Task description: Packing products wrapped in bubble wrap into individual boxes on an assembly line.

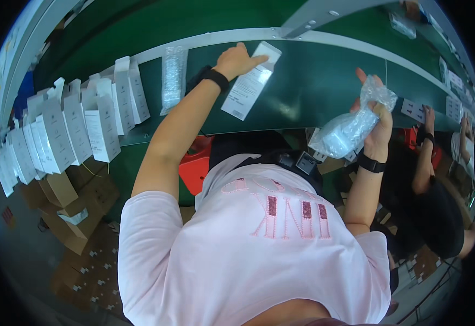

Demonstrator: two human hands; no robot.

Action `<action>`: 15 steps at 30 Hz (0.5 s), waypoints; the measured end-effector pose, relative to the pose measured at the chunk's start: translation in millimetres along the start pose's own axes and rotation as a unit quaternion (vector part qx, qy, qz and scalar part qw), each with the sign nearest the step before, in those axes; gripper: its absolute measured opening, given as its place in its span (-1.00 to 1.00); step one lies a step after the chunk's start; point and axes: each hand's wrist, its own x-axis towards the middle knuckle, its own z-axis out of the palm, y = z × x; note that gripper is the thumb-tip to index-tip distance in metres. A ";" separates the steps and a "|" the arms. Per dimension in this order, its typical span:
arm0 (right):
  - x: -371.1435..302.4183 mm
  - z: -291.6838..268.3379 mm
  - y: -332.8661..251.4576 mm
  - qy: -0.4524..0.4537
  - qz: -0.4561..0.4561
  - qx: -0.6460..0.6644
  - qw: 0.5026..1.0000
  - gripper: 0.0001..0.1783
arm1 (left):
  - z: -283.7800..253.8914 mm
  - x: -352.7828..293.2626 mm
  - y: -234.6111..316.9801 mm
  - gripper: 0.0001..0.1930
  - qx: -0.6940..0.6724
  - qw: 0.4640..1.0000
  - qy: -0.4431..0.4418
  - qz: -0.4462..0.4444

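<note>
My left hand (pixel 236 62) holds a slim white carton (pixel 250 85) by its far end, thumb across the top near the flap. The carton lies slanted over the green tabletop, printed side up. In my right hand (pixel 377 119) is a bubble-wrapped package (pixel 346 132), gripped around its narrow gathered end. Its bulky end points toward my body, just past the bench's near edge. The wrap blurs what is inside. A second bubble-wrapped package (pixel 172 79) lies on the bench left of my left hand.
Several white cartons (pixel 66 127) stand in a row at the left, some with flaps up. A metal frame post (pixel 324 16) rises behind the bench (pixel 302 81). Brown cardboard boxes (pixel 72 201) sit below left, beside a red stool (pixel 195 165). A co-worker's arm (pixel 425 157) is at right.
</note>
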 end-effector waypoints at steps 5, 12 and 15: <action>-16.6 -55.5 30.1 -0.014 -0.012 0.120 0.993 -0.61 | 41.8 13.1 -17.6 -0.57 -0.198 0.979 -0.046 0.000; -14.8 -66.9 22.2 0.079 0.067 0.326 0.940 -0.69 | 11.9 -30.6 0.3 -0.66 -0.691 0.659 -0.250 -0.161; -10.2 -61.2 18.8 0.105 0.089 0.326 0.935 -0.68 | 24.2 -55.4 1.8 -0.47 -0.797 0.488 -0.307 -0.180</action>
